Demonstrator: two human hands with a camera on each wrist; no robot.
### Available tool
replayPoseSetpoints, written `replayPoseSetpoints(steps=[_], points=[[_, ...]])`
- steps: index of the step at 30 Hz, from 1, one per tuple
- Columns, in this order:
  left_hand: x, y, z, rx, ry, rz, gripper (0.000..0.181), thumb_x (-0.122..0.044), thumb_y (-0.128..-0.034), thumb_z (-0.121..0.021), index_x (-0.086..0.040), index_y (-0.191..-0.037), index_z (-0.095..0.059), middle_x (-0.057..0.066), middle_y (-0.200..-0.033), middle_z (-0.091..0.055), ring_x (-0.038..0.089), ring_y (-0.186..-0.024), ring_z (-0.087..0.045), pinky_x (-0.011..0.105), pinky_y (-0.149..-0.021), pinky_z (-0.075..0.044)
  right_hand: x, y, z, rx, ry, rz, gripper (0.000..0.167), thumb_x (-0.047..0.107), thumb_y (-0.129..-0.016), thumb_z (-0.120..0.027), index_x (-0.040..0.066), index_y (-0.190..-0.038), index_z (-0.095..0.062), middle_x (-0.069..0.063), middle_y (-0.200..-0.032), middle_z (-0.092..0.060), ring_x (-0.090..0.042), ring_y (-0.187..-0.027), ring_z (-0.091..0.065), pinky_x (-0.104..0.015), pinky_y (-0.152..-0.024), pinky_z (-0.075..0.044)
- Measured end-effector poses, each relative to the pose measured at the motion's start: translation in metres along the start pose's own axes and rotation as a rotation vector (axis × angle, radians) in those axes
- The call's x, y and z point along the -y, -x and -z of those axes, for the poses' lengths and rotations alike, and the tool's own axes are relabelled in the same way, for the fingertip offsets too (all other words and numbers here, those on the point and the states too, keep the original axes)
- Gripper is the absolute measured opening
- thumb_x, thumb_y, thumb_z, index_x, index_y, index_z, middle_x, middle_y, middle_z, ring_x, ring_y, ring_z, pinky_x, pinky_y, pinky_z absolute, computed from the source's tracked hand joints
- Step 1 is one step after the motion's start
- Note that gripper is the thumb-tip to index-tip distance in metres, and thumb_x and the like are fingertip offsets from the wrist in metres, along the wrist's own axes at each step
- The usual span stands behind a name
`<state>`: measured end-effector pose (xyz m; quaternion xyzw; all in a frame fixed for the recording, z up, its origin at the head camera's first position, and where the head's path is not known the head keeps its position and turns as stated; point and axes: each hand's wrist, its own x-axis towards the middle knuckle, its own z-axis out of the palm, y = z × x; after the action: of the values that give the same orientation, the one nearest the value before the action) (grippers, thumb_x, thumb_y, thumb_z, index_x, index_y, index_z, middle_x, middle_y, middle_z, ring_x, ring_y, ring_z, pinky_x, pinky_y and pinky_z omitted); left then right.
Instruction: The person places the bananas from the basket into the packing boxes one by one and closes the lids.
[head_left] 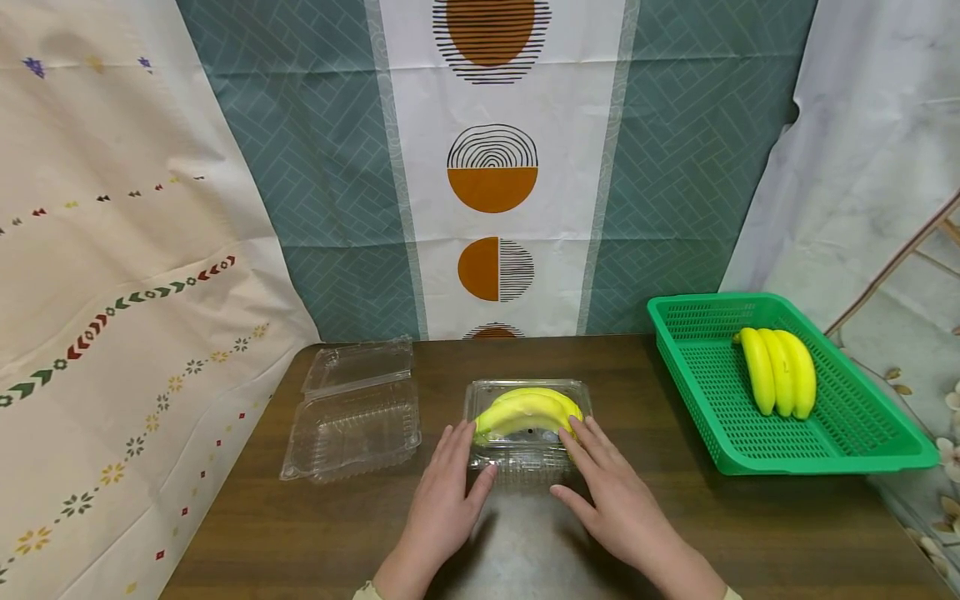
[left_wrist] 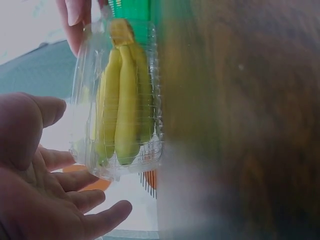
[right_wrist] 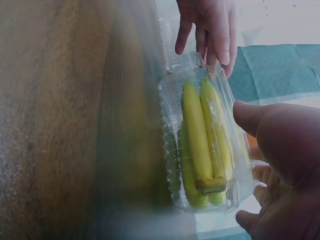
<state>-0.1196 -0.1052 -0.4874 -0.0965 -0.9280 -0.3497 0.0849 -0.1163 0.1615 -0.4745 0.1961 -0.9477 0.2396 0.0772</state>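
A clear plastic clamshell box (head_left: 517, 463) stands on the table with its lid down over a bunch of bananas (head_left: 528, 407). My left hand (head_left: 447, 493) is at its left side, fingers extended and spread, thumb apart. On the other side my right hand (head_left: 617, 498) has its fingers stretched toward the right edge of the lid. Both wrist views show the bananas (left_wrist: 127, 100) through the ribbed plastic wall, the stem toward the right-hand side. Neither hand curls round the box; whether the fingertips touch it I cannot tell.
Left of the hands lies another clear clamshell box (head_left: 358, 429), unfolded with its lid back. A green plastic basket (head_left: 712, 425) at the right holds a second bunch of bananas (head_left: 782, 372). Behind the brown wooden table (head_left: 247, 542) hangs a patterned cloth (head_left: 322, 167).
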Motion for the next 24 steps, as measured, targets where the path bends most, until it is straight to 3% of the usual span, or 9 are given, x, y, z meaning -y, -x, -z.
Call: replayPoseSetpoints(steps=[6, 16, 24], points=[[-0.0009, 0.0002, -0.0001, -0.015, 0.000, -0.001, 0.070, -0.032, -0.1100, -0.072, -0.006, -0.168, -0.044, 0.018, -0.173, -0.042, 0.043, -0.163, -0.031, 0.071, -0.123, -0.033, -0.0006, 0.0016, -0.0012, -0.004, 0.056, 0.079, 0.082, 0.042, -0.100, -0.084, 0.010, -0.167, -0.051, -0.010, -0.179, -0.033, -0.036, -0.167, -0.022, -0.065, -0.129, -0.025], [-0.0009, 0.0000, 0.0000, -0.017, -0.013, -0.006, 0.070, -0.032, -0.1101, -0.072, -0.005, -0.168, -0.044, 0.020, -0.172, -0.043, 0.044, -0.162, -0.031, 0.071, -0.123, -0.033, 0.0010, -0.0004, -0.0046, -0.013, 0.114, 0.140, 0.080, 0.046, -0.101, -0.081, 0.016, -0.168, -0.050, -0.008, -0.178, -0.035, -0.034, -0.166, -0.027, -0.061, -0.132, -0.020], [-0.0012, -0.0003, -0.0002, -0.004, -0.028, -0.011, 0.071, -0.033, -0.1104, -0.072, -0.005, -0.169, -0.043, 0.020, -0.172, -0.042, 0.044, -0.162, -0.032, 0.072, -0.122, -0.035, 0.0032, -0.0034, -0.0051, 0.000, 0.148, 0.179, 0.079, 0.046, -0.101, -0.082, 0.015, -0.167, -0.052, -0.010, -0.177, -0.038, -0.034, -0.164, -0.032, -0.065, -0.130, -0.024]])
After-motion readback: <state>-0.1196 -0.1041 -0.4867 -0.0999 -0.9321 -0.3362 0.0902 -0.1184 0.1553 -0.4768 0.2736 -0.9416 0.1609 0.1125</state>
